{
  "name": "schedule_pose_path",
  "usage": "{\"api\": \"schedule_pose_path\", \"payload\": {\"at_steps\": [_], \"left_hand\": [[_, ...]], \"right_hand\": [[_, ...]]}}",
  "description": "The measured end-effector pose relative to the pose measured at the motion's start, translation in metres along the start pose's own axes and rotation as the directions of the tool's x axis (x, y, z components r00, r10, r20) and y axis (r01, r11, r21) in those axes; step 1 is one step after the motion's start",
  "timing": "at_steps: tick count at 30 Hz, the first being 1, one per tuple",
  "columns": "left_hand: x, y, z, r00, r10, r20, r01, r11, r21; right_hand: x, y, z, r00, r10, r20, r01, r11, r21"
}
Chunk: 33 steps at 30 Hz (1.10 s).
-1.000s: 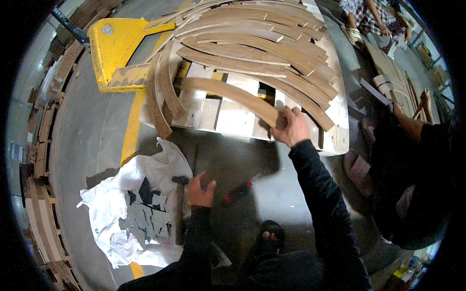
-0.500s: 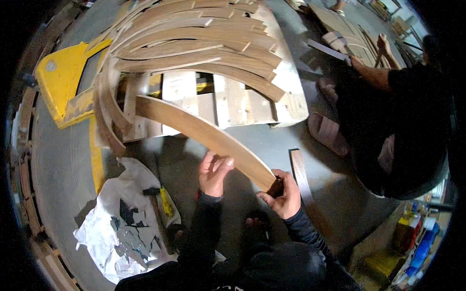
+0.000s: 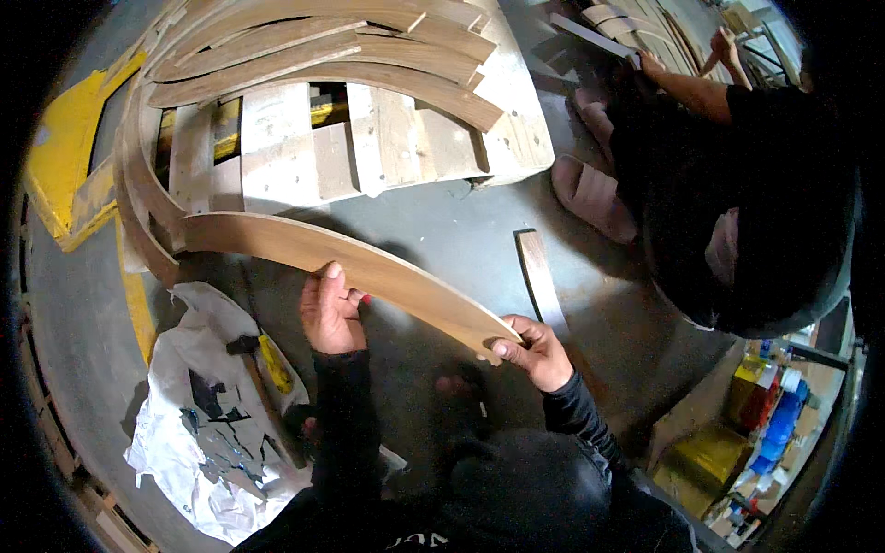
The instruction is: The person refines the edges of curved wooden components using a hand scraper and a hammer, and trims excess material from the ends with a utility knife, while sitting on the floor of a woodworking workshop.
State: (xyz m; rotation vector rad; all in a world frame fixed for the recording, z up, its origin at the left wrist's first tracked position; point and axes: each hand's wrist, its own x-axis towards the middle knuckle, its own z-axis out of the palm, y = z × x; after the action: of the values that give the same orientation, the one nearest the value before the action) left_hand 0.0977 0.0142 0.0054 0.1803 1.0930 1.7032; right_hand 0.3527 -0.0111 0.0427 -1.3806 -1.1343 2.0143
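A curved wooden strip [image 3: 369,269] slants across the middle, its far end at the left by the pallet and its near end at the right. My right hand [image 3: 544,358] is closed on the near end, thumb on the face. My left hand [image 3: 334,318] is at the strip's lower edge around the middle, thumb against the wood and the other fingers curled, partly hidden. Beside those fingers shows a small red bit that I cannot make out. Beyond the strip, a pile of similar curved strips [image 3: 406,81] lies on a wooden pallet [image 3: 277,138].
A yellow pallet jack [image 3: 69,166] stands at the left. White crumpled wrapping [image 3: 175,369] and a tool with a yellow part [image 3: 275,364] lie on the floor. Another strip [image 3: 542,281] lies at the right, near a crouching co-worker [image 3: 756,184]. Bottles [image 3: 784,419] stand lower right.
My left hand has moved left along the strip, its thumb now against the wood. The strip's far end has swung lower and left. The view has shifted, so the pallet appears higher and further left.
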Motion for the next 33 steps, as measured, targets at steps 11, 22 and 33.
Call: {"api": "schedule_pose_path", "payload": {"at_steps": [11, 22, 33], "left_hand": [[0.001, 0.002, -0.009, 0.995, -0.075, 0.071, 0.082, 0.992, -0.097], [-0.013, -0.004, 0.005, 0.984, -0.056, 0.168, 0.052, 0.998, 0.025], [-0.023, -0.010, 0.001, 0.959, -0.218, 0.181, 0.228, 0.973, -0.036]], "right_hand": [[-0.005, -0.009, -0.003, 0.989, -0.104, -0.103, 0.115, 0.987, 0.111], [0.008, 0.028, -0.011, 0.956, -0.081, -0.281, 0.118, 0.986, 0.118], [0.015, 0.036, -0.018, 0.823, -0.269, -0.501, 0.514, 0.729, 0.452]]}}
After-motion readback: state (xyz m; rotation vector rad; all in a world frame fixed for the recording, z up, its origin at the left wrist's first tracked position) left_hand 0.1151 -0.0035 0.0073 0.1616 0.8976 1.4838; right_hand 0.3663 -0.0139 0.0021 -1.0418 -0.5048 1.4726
